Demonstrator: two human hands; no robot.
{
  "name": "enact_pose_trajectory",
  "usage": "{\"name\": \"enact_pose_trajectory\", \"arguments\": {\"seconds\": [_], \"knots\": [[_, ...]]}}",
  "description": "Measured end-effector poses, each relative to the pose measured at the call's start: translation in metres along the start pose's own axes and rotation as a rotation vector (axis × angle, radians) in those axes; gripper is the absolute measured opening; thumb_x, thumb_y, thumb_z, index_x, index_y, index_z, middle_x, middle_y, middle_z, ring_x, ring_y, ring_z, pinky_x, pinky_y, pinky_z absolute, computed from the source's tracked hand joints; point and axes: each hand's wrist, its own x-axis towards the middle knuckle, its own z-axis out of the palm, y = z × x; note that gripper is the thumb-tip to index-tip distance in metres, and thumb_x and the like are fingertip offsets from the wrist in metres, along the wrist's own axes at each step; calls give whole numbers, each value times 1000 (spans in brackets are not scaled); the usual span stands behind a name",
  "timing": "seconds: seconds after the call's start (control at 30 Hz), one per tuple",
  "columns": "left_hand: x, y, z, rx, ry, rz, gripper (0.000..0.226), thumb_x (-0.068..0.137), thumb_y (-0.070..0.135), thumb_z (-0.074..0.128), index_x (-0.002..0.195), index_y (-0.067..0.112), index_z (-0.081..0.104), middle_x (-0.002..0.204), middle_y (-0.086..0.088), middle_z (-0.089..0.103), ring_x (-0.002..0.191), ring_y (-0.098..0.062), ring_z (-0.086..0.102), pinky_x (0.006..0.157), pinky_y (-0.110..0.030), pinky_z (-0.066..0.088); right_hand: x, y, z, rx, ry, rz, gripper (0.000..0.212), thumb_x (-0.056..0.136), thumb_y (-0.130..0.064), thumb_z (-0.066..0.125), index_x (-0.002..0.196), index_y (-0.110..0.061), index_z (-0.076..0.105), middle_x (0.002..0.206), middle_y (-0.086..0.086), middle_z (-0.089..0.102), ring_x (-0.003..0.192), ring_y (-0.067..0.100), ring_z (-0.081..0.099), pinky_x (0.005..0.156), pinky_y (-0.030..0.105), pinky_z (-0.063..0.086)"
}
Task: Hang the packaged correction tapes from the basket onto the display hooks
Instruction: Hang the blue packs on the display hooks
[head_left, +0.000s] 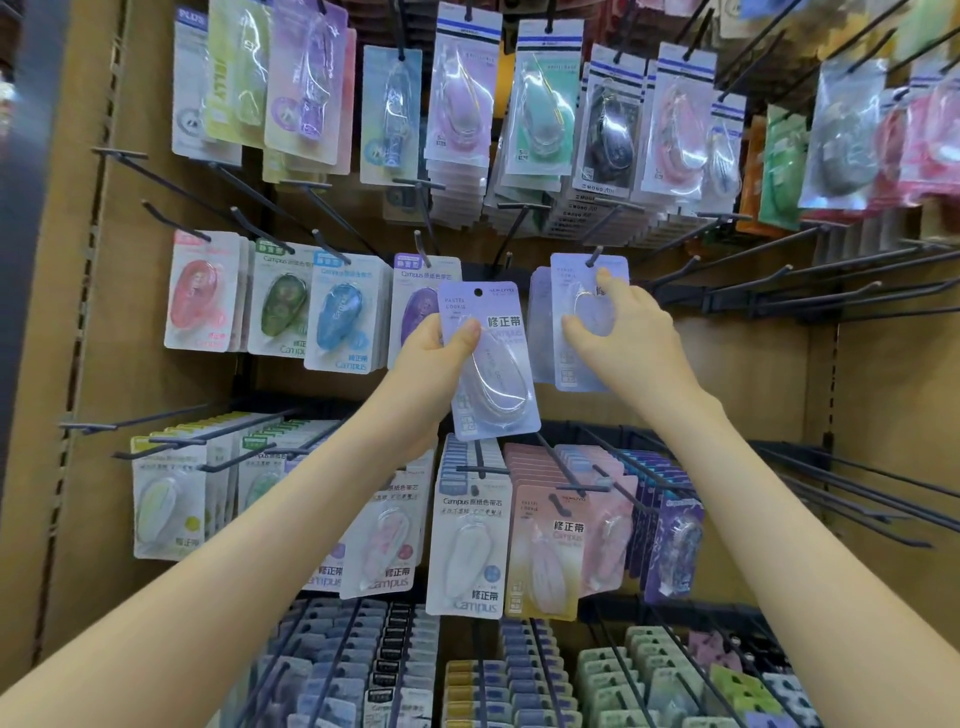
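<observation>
The left hand (441, 348) grips a lavender correction tape pack (493, 374) held upright before the display, off any hook; the right hand (621, 332) pinches a matching pack (571, 306) hanging on a middle-row hook (595, 255)

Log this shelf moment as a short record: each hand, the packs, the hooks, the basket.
left hand: grips a lavender pack by its left edge, off any hook
right hand: holds the hung pack
hook: through the hung pack's hole
bare hooks: several to the right, same row
basket: not in view
</observation>
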Motion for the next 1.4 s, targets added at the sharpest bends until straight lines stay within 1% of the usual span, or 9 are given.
{"name": "enact_pose_trajectory", "arguments": {"seconds": [0.33,0.43,0.5,0.63,0.73,0.87,1.0,1.23,1.4], "knots": [[-5,2,4,25,-35,53,18,104,26,42,119,26,52,113,7,66,102,-9,64,83,-25,53,29,15,34,-34,-130,102,65,98,-38,50,153,-20,22,148,14,37,132,34,38,100,40,38],[-2,3,5,15,-39,64,22,104,26,43,123,24,53,116,5,66,105,-11,65,87,-28,54,-4,-2,23,206,75,-24,52,96,-39,54,143,-21,41,132,7,51,115,22,52,89,30,42],[0,1,11,-4,-53,73,28,104,25,43,130,18,52,121,-1,67,110,-16,65,91,-33,54,-31,-18,17,344,-6,-132,52,92,-46,58,140,-34,43,123,-6,50,102,9,52,80,19,40],[2,1,29,-124,-112,50,26,106,24,37,125,13,52,121,-6,66,101,-14,69,76,-28,58,-42,-21,12,312,-168,-171,66,87,-49,62,147,-38,34,138,-10,40,126,3,38,97,19,32],[3,3,37,-116,-250,29,29,107,27,32,126,18,52,122,-5,67,106,-18,67,84,-39,58,-39,-10,2,274,-105,-161,74,88,-38,66,150,-40,25,140,-6,42,125,6,40,95,18,33],[10,4,34,153,-222,159,28,105,37,34,113,26,58,112,5,66,106,-8,63,87,-24,54,-35,2,-10,217,79,-110,72,93,-30,60,153,-37,20,128,-5,32,102,1,36,80,1,34],[21,-1,18,591,-29,374,20,103,30,43,117,25,57,102,20,57,90,12,52,67,2,37,-15,5,-14,73,81,-66,70,93,-33,57,153,-33,19,138,4,30,118,18,41,93,27,40],[45,-26,-12,1059,125,411,45,98,17,53,141,22,43,146,-9,38,132,-24,38,104,-35,40,-8,0,-9,-70,66,-46,62,95,-38,51,152,-28,27,138,5,37,120,25,45,87,34,44],[63,-29,-32,1428,159,401,69,94,11,59,153,20,24,155,-16,22,140,-33,26,114,-41,29,-5,3,-3,-213,-8,-24,61,97,-41,45,152,-26,24,143,9,34,123,29,44,88,38,47]]}}
